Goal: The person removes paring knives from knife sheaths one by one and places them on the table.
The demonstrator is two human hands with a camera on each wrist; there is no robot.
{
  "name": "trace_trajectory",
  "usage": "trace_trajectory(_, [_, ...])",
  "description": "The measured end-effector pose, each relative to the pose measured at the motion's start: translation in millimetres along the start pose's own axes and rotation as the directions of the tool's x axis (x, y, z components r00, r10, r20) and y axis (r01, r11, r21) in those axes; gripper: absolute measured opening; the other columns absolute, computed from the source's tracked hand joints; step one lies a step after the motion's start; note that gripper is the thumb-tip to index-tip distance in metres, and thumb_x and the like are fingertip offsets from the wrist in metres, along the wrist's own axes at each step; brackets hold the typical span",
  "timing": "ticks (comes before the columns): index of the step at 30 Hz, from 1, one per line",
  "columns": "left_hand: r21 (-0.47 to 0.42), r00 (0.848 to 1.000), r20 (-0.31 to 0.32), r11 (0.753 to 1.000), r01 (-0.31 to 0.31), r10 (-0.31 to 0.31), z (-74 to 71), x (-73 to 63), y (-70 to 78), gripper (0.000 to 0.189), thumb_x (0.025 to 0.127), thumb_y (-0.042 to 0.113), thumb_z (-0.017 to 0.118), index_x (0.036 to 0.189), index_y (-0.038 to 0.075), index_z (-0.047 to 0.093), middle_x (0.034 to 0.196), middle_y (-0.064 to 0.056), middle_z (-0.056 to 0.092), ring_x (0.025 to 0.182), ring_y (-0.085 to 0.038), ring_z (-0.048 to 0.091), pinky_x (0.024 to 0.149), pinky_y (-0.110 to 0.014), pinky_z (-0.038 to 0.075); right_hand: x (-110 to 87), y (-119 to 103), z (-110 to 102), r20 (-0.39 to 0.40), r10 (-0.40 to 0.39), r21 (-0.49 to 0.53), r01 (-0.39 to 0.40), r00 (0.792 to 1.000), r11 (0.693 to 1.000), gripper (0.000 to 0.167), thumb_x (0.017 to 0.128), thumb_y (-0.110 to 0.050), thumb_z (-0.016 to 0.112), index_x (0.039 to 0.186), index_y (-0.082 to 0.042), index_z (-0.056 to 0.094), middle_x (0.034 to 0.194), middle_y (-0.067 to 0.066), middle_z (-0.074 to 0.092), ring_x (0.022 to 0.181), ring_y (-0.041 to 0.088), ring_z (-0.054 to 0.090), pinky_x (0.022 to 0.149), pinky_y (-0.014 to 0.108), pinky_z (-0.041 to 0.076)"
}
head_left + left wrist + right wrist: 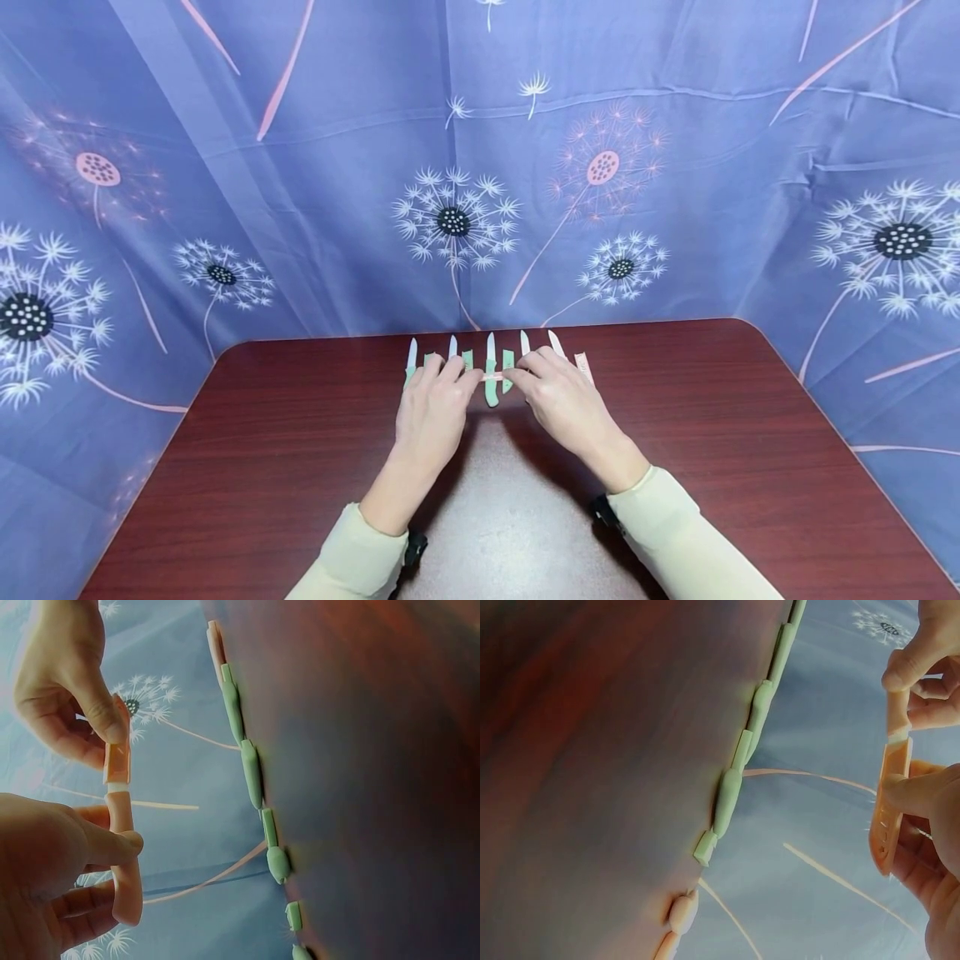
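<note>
Between the two hands is a small peach paring knife, its handle (126, 881) pinched by the left hand (433, 404) between thumb and fingers. My right hand (568, 402) pinches the matching peach sheath (891, 817). Most of the blade is inside the sheath, and a short pale strip of it (117, 788) shows between handle and sheath. Hands and knife are raised over the row on the table, overlapping it in the head view. Below them lies a green-handled knife (491, 393) with its white blade bare, beside a green sheath (508, 368).
Several more bare knives and sheaths line the far part of the dark red table (720, 433), partly hidden by the hands. A pink sheath (582, 364) lies at the row's right end. A blue dandelion-print cloth (337, 183) hangs behind the table.
</note>
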State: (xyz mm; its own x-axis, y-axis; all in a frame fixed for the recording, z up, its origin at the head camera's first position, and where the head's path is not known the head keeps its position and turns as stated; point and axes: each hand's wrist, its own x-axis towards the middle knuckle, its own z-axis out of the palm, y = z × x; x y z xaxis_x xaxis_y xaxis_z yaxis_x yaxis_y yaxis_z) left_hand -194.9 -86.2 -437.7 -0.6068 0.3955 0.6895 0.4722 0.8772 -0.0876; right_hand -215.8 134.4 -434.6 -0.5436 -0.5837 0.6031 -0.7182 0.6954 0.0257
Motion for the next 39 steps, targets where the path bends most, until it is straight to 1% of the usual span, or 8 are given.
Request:
trace_trajectory(4, [-0.007,1.0,-0.005,1.0,0.002,-0.002,-0.9,0.0,-0.6,0.02,0.087,0.005,0.084,0.105,0.014,0.084,0.09,-0.003,0.065,0.08,-0.027,0.056,0.058,-0.032,0.044,0.3,1.7,0.9,-0.011,-0.021,-0.001,0.021,1.0,1.0,0.035,0.086,0.009,0.076,0.114,-0.013,0.081,0.101,0.002,0.068,0.099,0.023,0.064,0.07,0.038,0.053])
trace_trajectory(6, [-0.004,1.0,-0.009,1.0,0.001,-0.001,-1.3,0.0,-1.0,0.02,0.086,0.007,0.086,0.105,0.014,0.084,0.09,-0.003,0.064,0.079,-0.027,0.056,0.059,-0.032,0.045,0.2,2.2,0.6,-0.013,-0.028,0.001,0.028,1.0,1.0,0.037,0.084,0.009,0.077,0.114,-0.012,0.081,0.1,0.002,0.069,0.099,0.024,0.064,0.071,0.037,0.053])
trace_trajectory(11, [0.003,1.0,-0.019,1.0,0.001,0.0,-2.3,0.2,-1.9,0.024,0.081,0.007,0.09,0.103,0.013,0.083,0.09,-0.003,0.063,0.079,-0.027,0.055,0.06,-0.032,0.047,0.4,2.9,-0.7,-0.013,-0.025,-0.004,0.025,1.0,1.0,0.04,0.081,0.008,0.08,0.114,-0.013,0.08,0.101,0.001,0.069,0.099,0.023,0.064,0.062,0.038,0.048])
trace_trajectory(18, [-0.011,0.999,-0.04,1.0,0.009,-0.01,-1.0,-0.1,-3.8,0.021,0.083,0.008,0.089,0.102,0.012,0.083,0.088,-0.003,0.063,0.079,-0.028,0.056,0.062,-0.034,0.049,1.2,3.8,-1.8,-0.023,-0.045,0.002,0.046,0.999,0.999,0.04,0.078,0.009,0.082,0.112,-0.012,0.08,0.1,0.002,0.068,0.097,0.024,0.064,0.068,0.038,0.051])
trace_trajectory(28, [0.001,0.999,-0.054,1.0,0.003,-0.003,-1.7,0.9,-6.8,0.021,0.084,0.004,0.087,0.102,0.014,0.084,0.089,-0.004,0.063,0.08,-0.028,0.056,0.063,-0.035,0.051,2.1,5.9,-2.6,-0.039,-0.048,0.015,0.049,0.998,0.999,0.037,0.078,0.01,0.081,0.109,-0.01,0.081,0.097,0.002,0.067,0.088,0.024,0.062,0.066,0.035,0.05])
trace_trajectory(32, [-0.013,0.999,-0.054,1.0,0.006,-0.006,-1.9,1.2,-7.8,0.021,0.084,0.002,0.087,0.102,0.013,0.084,0.09,-0.004,0.064,0.08,-0.029,0.056,0.065,-0.036,0.052,1.8,6.9,-3.1,-0.05,-0.043,0.025,0.044,0.998,0.999,0.036,0.08,0.01,0.081,0.109,-0.01,0.081,0.098,0.003,0.067,0.089,0.026,0.064,0.071,0.037,0.053])
trace_trajectory(35, [-0.023,0.998,-0.056,1.0,0.01,-0.011,-2.6,1.7,-8.3,0.022,0.083,-0.001,0.086,0.101,0.013,0.084,0.089,-0.004,0.064,0.079,-0.029,0.056,0.066,-0.036,0.052,1.4,7.8,-3.4,-0.055,-0.037,0.031,0.039,0.998,0.999,0.036,0.079,0.01,0.081,0.109,-0.01,0.081,0.098,0.003,0.068,0.092,0.027,0.066,0.084,0.041,0.057])
trace_trajectory(39, [-0.029,0.998,-0.057,0.999,0.014,-0.016,-3.4,2.6,-9.2,0.021,0.084,-0.001,0.083,0.101,0.012,0.084,0.089,-0.004,0.064,0.079,-0.029,0.056,0.065,-0.035,0.051,1.4,9.3,-3.4,-0.054,-0.046,0.029,0.047,0.997,0.998,0.035,0.08,0.012,0.079,0.109,-0.007,0.081,0.097,0.004,0.067,0.094,0.027,0.067,0.101,0.046,0.054])
